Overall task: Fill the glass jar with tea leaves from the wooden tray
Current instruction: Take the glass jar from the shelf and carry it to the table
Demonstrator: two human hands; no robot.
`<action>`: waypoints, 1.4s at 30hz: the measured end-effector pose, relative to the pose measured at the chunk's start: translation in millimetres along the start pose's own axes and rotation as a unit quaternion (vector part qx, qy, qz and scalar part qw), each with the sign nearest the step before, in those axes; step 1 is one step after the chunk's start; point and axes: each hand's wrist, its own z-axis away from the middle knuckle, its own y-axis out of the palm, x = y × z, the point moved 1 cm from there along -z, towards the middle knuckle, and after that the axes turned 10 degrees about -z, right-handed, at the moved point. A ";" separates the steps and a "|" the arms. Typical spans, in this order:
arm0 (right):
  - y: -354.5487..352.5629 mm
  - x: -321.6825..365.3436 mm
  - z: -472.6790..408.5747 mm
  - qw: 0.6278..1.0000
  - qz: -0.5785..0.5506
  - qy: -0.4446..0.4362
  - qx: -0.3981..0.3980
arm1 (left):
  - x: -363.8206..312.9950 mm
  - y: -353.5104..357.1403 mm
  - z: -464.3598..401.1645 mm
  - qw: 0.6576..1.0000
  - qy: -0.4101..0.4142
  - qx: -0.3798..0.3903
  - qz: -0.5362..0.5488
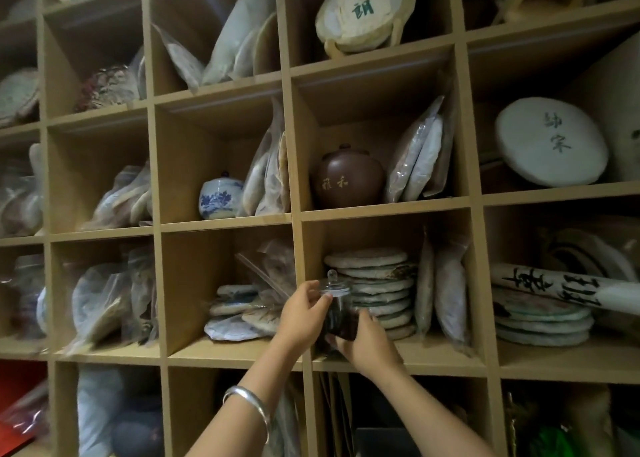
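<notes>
At the front edge of a wooden cubby shelf [408, 359], the lidded glass jar [337, 313], dark with tea leaves, stands upright between both hands, the left hand [303, 313] pinching near its lid and the right hand [367, 344] cupping its base.

I see a clear, shiny glass jar [337, 313], a smooth matt wooden shelf [298, 165], a shiny metal bracelet [251, 404] and a dull brown clay pot [348, 179].
</notes>
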 end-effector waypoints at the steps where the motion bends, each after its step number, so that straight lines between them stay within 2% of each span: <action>1: 5.3 1.4 -0.7 1.000 0.017 0.009 -0.012 | 2.5 1.2 -0.8 1.000 0.003 -0.015 0.004; 4: 16.1 3.3 -0.1 0.995 0.076 0.013 -0.066 | 7.7 3.1 -1.0 0.999 0.014 -0.031 0.005; 6: 17.7 2.0 -2.4 0.995 0.058 0.016 -0.081 | 9.9 3.2 -0.2 0.999 0.020 -0.046 0.003; 12: 8.3 -10.8 -5.7 0.998 -0.010 0.024 -0.057 | 13.6 3.5 9.9 0.997 0.064 -0.051 0.014; 18: -10.8 -23.3 8.2 0.997 -0.056 -0.025 -0.037 | 9.0 12.8 14.1 0.996 0.062 -0.050 -0.026; 24: -29.5 -10.9 31.7 0.985 -0.119 -0.120 0.029 | -6.1 4.3 27.7 0.994 0.018 0.058 0.092; 29: -20.8 15.7 54.5 0.972 -0.172 -0.148 0.054 | -10.4 -31.6 55.7 0.992 0.020 0.025 0.120; 33: 5.7 42.6 82.2 0.935 -0.286 -0.146 0.152 | -10.6 -75.8 96.2 0.995 -0.002 -0.055 0.086; 36: 32.5 72.1 114.4 0.892 -0.357 -0.153 0.229 | -10.7 -119.9 135.2 0.996 -0.029 -0.079 0.019; 39: 60.7 105.9 154.1 0.855 -0.394 -0.162 0.297 | -14.2 -167.2 185.0 0.994 -0.055 -0.085 -0.039; 42: 87.1 141.0 208.1 0.814 -0.407 -0.188 0.369 | -18.5 -212.4 247.3 0.982 -0.111 -0.131 -0.078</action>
